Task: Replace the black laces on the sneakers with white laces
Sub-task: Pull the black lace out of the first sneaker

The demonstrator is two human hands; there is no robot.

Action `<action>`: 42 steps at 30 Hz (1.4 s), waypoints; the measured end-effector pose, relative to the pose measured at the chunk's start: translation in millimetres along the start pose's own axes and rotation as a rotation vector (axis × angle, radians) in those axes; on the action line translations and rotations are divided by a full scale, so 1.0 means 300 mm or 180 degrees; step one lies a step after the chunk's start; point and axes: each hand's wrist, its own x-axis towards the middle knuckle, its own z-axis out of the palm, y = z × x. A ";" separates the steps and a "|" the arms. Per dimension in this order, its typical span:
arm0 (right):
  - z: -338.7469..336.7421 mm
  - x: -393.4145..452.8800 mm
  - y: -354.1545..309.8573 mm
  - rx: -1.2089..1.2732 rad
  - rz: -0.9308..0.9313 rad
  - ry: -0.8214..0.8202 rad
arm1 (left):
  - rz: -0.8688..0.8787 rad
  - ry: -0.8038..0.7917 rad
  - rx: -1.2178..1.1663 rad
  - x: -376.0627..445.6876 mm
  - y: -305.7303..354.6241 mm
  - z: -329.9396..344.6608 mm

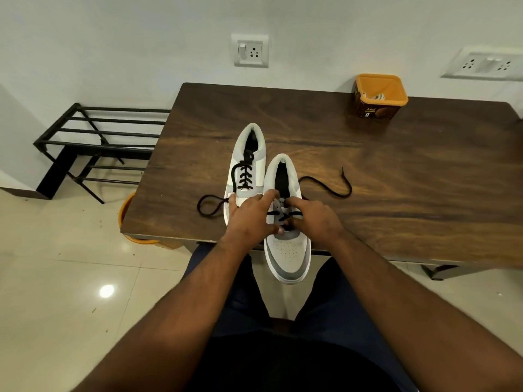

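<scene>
Unlacing the near sneaker (pixel 287 250)

Both hands, left hand (pixel 250 219) and right hand (pixel 314 219), pinch its black lace (pixel 325 183) at the lower eyelets; pull one crossing at a time. Beyond it, the far sneaker (pixel 247 165) waits laced; furthest back on the worktop (pixel 410 179), the orange tub (pixel 380 96).

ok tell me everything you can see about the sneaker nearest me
The nearer sneaker is white with grey panels, a perforated toe and a white sole, seemingly leather-like. It lies upright, toe toward the person and overhanging the table edge. Its black lace is partly undone, one end trailing right. Both hands work at the lower eyelets; the other sneaker sits alongside.
</scene>
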 end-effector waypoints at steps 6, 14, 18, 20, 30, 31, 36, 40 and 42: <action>-0.026 0.012 0.016 -0.0099 0.0244 0.0160 | -0.0269 0.0138 -0.0261 0.001 -0.021 -0.002; 0.030 0.060 -0.013 0.0306 0.0390 -0.0045 | -0.0399 0.0201 -0.0306 -0.003 0.011 0.011; 0.033 0.047 -0.051 0.0427 0.0486 0.0138 | -0.0454 0.0254 -0.0307 -0.008 0.023 0.010; 0.045 0.038 -0.044 0.0661 0.0514 0.0317 | -0.0473 0.0275 -0.0307 -0.011 0.032 0.002; 0.069 -0.063 0.013 0.2227 0.0586 0.0947 | -0.0587 0.0245 -0.0149 0.018 0.042 0.005; 0.061 -0.045 0.010 0.1928 0.0511 0.0983 | -0.0586 0.0249 -0.0139 0.019 0.043 0.005; 0.077 0.028 0.007 0.1185 0.0439 0.0903 | -0.0596 0.0237 -0.0089 0.021 0.039 0.007; 0.082 -0.030 -0.011 0.2564 0.0767 0.1335 | -0.0602 0.0196 -0.0083 0.025 0.034 0.002; 0.102 -0.050 0.011 0.2792 0.0937 0.1492 | -0.0588 0.0182 -0.0092 0.028 0.034 0.004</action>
